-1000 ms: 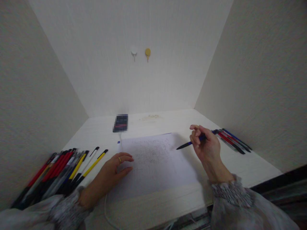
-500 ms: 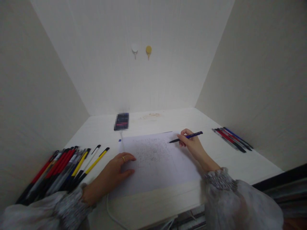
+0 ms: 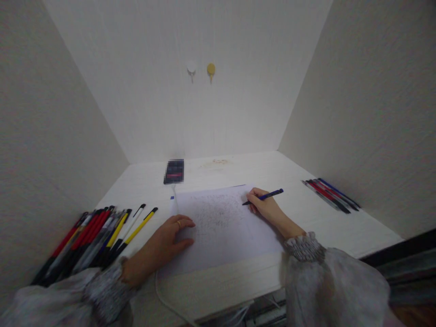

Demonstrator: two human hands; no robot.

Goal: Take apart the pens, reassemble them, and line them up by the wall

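A sheet of white paper lies on the white desk, its upper middle covered in dense dark pen marks. My right hand is closed around a blue pen with a dark front end. The pen's tip points left at the paper's upper right part; whether it touches the sheet I cannot tell. On the paper's left edge rests my left hand, fingers spread and holding nothing, with a ring on one finger.
Several pens in red, yellow, white and grey lie in a row at the left. More pens lie by the right wall. A phone with a white cable is at the back. Two hooks are on the back wall.
My right hand has moved slightly left and closed more tightly around the pen, drawing the fingers nearer its tip. The left hand stays on the paper. The view has shifted a little.
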